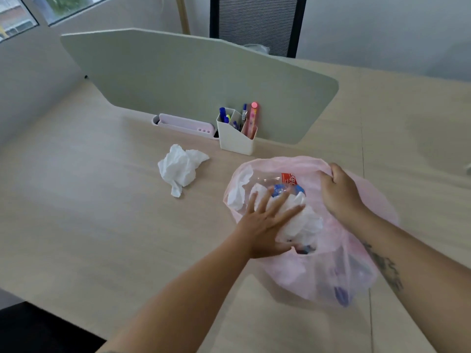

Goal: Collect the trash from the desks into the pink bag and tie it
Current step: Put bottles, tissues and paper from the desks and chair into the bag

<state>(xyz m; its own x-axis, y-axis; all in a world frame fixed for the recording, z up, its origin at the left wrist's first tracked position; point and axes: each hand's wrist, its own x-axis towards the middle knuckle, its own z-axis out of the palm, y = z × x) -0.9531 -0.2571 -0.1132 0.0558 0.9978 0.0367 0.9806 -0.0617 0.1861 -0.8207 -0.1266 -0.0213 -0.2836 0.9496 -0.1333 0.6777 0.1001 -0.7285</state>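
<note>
In front of me lies a pale wood desk [89,200], with a grey-green divider panel [178,72] upright along its far side. Behind it a black mesh chair back [257,24] rises against a plain white wall [382,29]. Windows [63,6] show daylight at upper left, and dark floor [38,332] shows at lower left.

Two bare forearms; the right forearm [420,263] bears a dark, blurred tattoo [384,268] along its edge, well behind the right hand [340,192].

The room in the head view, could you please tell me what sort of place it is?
Probably an office: a desk with a grey divider panel, a white pen holder, and a mesh-backed chair behind it.
</note>
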